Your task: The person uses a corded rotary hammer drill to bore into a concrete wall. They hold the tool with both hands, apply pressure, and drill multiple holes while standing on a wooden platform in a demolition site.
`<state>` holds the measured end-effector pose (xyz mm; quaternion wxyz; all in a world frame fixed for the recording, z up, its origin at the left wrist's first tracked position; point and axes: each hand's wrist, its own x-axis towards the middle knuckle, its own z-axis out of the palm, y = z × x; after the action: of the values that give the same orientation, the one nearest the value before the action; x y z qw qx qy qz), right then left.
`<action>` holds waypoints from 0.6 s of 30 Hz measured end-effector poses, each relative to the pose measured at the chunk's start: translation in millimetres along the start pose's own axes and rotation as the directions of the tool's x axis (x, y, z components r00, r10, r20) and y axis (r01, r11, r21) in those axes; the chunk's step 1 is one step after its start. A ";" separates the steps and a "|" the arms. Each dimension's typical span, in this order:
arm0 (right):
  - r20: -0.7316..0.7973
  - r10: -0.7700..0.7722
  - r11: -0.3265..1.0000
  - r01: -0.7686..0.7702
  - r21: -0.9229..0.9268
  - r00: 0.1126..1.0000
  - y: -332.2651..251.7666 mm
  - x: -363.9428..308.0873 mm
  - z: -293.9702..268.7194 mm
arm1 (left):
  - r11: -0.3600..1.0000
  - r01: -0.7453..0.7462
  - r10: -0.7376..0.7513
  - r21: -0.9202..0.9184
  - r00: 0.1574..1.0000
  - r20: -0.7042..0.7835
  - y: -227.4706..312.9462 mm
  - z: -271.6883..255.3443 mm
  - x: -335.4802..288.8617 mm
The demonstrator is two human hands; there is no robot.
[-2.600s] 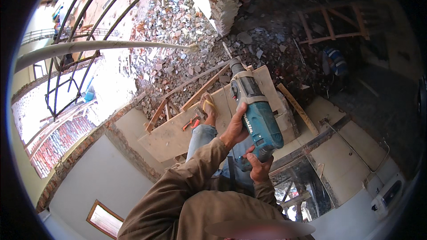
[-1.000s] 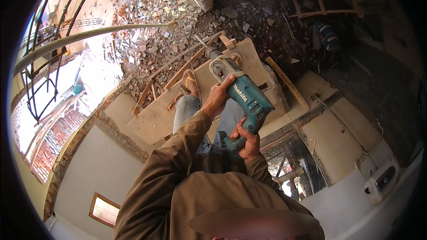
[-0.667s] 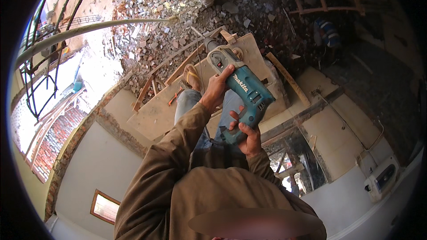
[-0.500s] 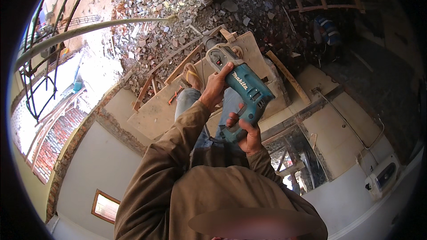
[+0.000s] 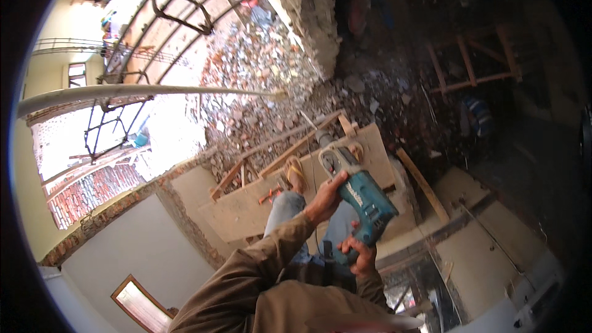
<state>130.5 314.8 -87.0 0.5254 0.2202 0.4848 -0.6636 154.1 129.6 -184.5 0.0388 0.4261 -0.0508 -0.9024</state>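
Left grip [image 5: 327,201] is closed on the drill [image 5: 372,196] near its middle, right grip [image 5: 359,255] round its handle [image 5: 368,231]. It is held over the board [image 5: 237,213]; if the bit [image 5: 309,121] catches, balance could be lost through sudden twist.

Both hands hold a teal power drill [image 5: 368,202]: the left hand [image 5: 325,198] supports the body just behind its grey front section, and the right hand [image 5: 361,253] wraps the rear handle. The bit [image 5: 309,121] points up and left, toward broken rubble [image 5: 246,105] spread across the ground. Below the drill, a pale wooden board [image 5: 231,214] carries a sandalled foot [image 5: 296,177] and, just beside it, a red-handled tool [image 5: 269,196]. A long pale pole [image 5: 154,90] crosses at left, in front of dark metal bars [image 5: 139,24]. At right, a wooden frame [image 5: 467,61] lies in shadow near a blue-striped bundle or garment [image 5: 478,117].
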 end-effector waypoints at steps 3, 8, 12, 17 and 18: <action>0.033 -0.056 0.998 0.057 -0.021 0.998 -5.0 -3.4 3.9 | 0.995 -0.067 0.065 0.076 0.998 0.023 13.0 15.2 -9.4; 0.147 -0.157 0.985 0.166 -0.052 0.977 -18.1 -7.2 8.6 | 0.971 -0.163 0.140 0.176 0.981 0.137 39.0 58.8 -25.5; 0.283 -0.242 0.959 0.185 0.214 0.928 -33.2 -6.1 23.2 | 0.887 -0.317 0.236 0.336 0.937 0.258 65.8 100.8 -42.3; 0.285 -0.322 0.932 0.249 0.263 0.903 -49.0 -0.2 45.7 | 0.746 -0.436 0.312 0.503 0.896 0.315 94.0 141.2 -62.2; 0.300 -0.331 0.931 0.258 0.257 0.895 -50.9 1.9 49.1 | 0.731 -0.450 0.326 0.512 0.890 0.318 97.9 145.7 -65.0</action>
<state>94.1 269.8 -46.4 0.4672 0.0808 0.3420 -0.8113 85.2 48.5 -30.5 0.0920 0.3015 -0.4115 -0.8552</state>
